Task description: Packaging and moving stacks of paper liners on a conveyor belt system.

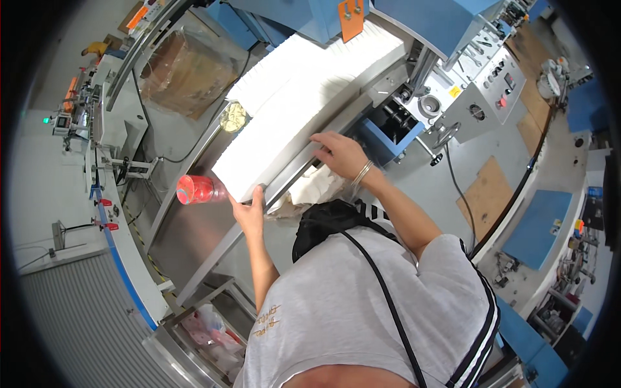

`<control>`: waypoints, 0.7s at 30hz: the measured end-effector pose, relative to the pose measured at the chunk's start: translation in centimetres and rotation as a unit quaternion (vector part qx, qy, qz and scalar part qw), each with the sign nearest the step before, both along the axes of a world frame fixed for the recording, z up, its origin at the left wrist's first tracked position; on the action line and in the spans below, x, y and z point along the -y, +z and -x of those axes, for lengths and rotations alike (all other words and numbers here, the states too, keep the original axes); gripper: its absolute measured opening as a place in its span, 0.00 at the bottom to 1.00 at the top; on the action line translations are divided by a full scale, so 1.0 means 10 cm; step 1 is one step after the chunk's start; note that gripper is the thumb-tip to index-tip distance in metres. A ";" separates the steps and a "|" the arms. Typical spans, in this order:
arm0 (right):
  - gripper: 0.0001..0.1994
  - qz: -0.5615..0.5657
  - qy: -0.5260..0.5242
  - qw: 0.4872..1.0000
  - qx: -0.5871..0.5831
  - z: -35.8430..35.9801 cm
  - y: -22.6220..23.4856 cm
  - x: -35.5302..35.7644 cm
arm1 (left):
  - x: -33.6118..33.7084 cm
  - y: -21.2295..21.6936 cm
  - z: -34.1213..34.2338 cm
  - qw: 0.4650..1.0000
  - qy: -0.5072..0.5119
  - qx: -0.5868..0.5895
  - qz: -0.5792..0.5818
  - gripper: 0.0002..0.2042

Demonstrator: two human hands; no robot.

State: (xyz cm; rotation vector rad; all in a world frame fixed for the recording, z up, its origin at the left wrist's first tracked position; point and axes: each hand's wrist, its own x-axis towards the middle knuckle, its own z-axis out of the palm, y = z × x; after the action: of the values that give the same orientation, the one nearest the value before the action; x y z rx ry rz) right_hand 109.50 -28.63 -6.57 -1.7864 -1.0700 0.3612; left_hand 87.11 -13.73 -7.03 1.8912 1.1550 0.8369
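Note:
A long white stack of folded paper sheets (304, 84) lies in a metal trough (194, 239) that runs up to a blue machine (310, 16). My left hand (249, 212) presses against the stack's near end, thumb up along its face. My right hand (339, 155) rests on the stack's right edge by the metal side rail, fingers curled over it, with a bracelet on the wrist. A black bag (330, 223) on a strap hangs at my chest, just below both hands.
A red bottle (196, 189) lies on the metal surface left of the stack's end. A crumpled white cloth (310, 187) sits under my right wrist. A grey control panel (485, 90) stands at right. A wrapped brown bundle (184, 71) is at upper left, and a bin of bags (210, 333) below.

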 end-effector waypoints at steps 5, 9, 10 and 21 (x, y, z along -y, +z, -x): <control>0.14 -0.006 -0.075 0.997 -0.014 -0.27 -0.02 0.10 | 0.08 0.01 -0.03 0.999 0.021 -0.009 -0.027 0.35; 0.16 -0.043 -0.160 0.986 0.016 -0.49 -0.01 0.14 | 0.06 -0.12 -0.01 0.996 0.025 0.052 -0.071 0.36; 0.16 -0.043 -0.161 0.986 0.015 -0.55 -0.01 0.12 | 0.05 -0.14 0.00 0.996 0.024 0.052 -0.072 0.36; 0.27 0.029 -0.231 0.967 0.108 -0.90 0.02 0.00 | 0.08 -0.16 -0.02 0.995 0.036 0.067 -0.065 0.36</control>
State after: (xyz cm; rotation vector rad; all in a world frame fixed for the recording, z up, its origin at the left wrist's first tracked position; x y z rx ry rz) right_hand 118.53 -28.64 -6.36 -2.0947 -0.7568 -0.0893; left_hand 87.27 -14.56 -8.61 1.8745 1.1163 1.0844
